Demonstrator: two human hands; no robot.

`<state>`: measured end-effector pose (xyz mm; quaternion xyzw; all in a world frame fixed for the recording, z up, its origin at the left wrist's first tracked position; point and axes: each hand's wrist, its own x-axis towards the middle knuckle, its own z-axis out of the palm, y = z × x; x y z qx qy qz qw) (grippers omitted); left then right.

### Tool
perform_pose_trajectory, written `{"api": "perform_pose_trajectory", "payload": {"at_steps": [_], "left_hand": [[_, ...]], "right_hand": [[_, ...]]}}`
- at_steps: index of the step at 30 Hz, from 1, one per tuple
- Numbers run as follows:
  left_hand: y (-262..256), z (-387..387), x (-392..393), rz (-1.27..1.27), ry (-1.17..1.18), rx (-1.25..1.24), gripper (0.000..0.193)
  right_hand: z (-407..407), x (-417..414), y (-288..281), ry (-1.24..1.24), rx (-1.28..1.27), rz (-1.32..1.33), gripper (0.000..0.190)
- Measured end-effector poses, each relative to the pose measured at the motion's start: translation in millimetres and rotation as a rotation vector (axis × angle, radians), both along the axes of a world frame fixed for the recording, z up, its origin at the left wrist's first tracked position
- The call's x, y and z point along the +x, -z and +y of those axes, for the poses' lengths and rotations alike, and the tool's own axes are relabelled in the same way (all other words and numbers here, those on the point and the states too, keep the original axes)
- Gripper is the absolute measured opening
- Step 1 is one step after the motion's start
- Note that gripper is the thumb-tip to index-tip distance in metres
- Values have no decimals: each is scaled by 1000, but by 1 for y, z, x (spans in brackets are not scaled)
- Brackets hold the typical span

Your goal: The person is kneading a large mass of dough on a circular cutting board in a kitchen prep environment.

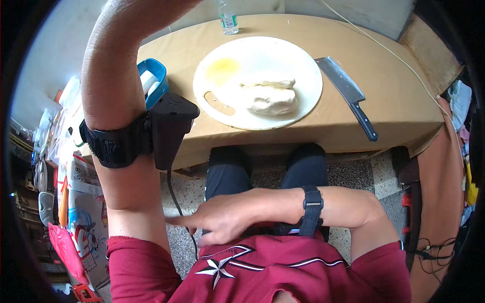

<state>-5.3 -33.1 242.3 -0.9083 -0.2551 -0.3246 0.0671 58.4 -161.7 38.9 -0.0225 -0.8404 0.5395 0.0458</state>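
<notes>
My left hand is out of view beyond the top edge; only the raised left arm shows, with a black strap and a black box-shaped device on it. My right hand reaches across my body, index finger extended and its tip at the left upper arm. It appears to hold nothing; a black cable from the device passes by its fingers. Before me, a lump of pale dough with a folded top lies on a round white cutting board with a handle slot. A yellow patch shows on the board.
Right of the board lies a cleaver, its black handle towards the table's front edge. A blue container with white items stands left, partly behind my arm. At the back is a plastic bottle. A pale cord crosses the table.
</notes>
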Motion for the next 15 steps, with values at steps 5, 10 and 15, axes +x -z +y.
{"api": "perform_pose_trajectory", "payload": {"at_steps": [5, 10, 15], "left_hand": [[7, 20, -3, -78, 210, 79, 53], [3, 9, 1, -30, 50, 12, 53], [-2, -3, 0, -14, 58, -65, 52]], "right_hand": [[-6, -4, 2, -71, -32, 31, 62], [-9, -10, -1, -143, 13, 63, 60], [0, 5, -7, 114, -118, 80, 60]]}}
